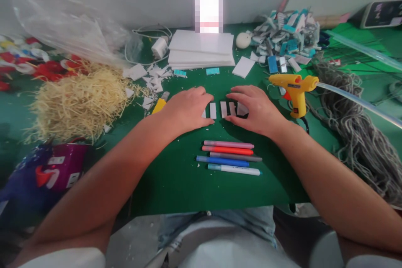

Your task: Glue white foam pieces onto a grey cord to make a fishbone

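Observation:
My left hand [195, 109] rests on the green table with thumb and fingers apart, beside a small white rectangular piece [212, 111]. Opposite it, my right hand [251, 106] curves around more white pieces [223, 109], its thumb and fingers spread. Part of a white piece [241, 109] shows within the right hand's curve, and another is partly covered by the left hand. Neither hand is closed on anything. Nearer to me, several felt-tip pens [230, 161] lie side by side: pink, orange, grey, blue and light blue. A yellow utility knife [159, 105] lies by my left wrist.
A yellow glue gun [297, 90] with a clear glue stick stands on the right, beside grey yarn [354, 121]. Straw [81, 104] lies on the left. White boards [201, 48], a charger [160, 47] and a heap of blue and white scraps [285, 35] are at the back.

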Demonstrator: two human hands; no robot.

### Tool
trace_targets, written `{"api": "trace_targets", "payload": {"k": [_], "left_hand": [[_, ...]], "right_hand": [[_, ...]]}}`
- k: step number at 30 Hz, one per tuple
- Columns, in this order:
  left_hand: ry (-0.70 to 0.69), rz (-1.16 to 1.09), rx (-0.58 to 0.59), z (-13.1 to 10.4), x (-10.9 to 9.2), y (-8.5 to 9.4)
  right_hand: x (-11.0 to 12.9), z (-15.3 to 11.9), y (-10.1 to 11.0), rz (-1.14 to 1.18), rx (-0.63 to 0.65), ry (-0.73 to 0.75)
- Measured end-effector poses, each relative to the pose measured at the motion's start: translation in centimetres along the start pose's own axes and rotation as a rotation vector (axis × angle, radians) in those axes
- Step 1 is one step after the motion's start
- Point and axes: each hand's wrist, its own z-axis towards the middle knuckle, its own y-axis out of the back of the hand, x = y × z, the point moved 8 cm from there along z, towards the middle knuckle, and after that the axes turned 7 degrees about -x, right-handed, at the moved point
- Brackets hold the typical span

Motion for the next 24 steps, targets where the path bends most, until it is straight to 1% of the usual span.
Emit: {"api": "trace_targets", "payload": {"k": [4,6,10,13,16,19,21,23,24], "left_hand": [[0.017,0.037,0.064,-0.6,1.0,0.1],[0.043,0.069,0.09,-1.0,1.8,0.3],[0.104,0.098,0.079,-1.6,3.7,1.2],[0.168,0.095,0.017,-1.8,5.3,2.3],[0.209,0.091,-0.038,-1.9,6.4,3.0],[0.239,0.081,-0.02,-2.3,7.1,3.5],[0.325,0.06,-0.033,-3.0,8.2,4.4],[0.472,0.06,-0.106,-4.2,10.0,5.9],[0.537,0.071,-0.166,-4.9,11.0,6.7]], "right_hand": [[-1.2,-0.8,2.0,-0.048,-0.044,-0.076],[-1.7,-1.1,2.5,-0.07,-0.038,-0.11],[-1.9,-1.3,2.4,-0.084,0.017,-0.135],[-1.6,-1.2,2.0,-0.071,0.05,-0.118],[-1.2,-1.1,1.8,-0.041,0.073,-0.091],[-1.1,-1.0,1.8,-0.031,0.073,-0.084],[-1.3,-1.1,1.9,-0.037,0.056,-0.087],[-1.4,-1.2,2.1,-0.043,0.03,-0.093],[-1.5,-1.3,2.3,-0.045,0.012,-0.097]]}}
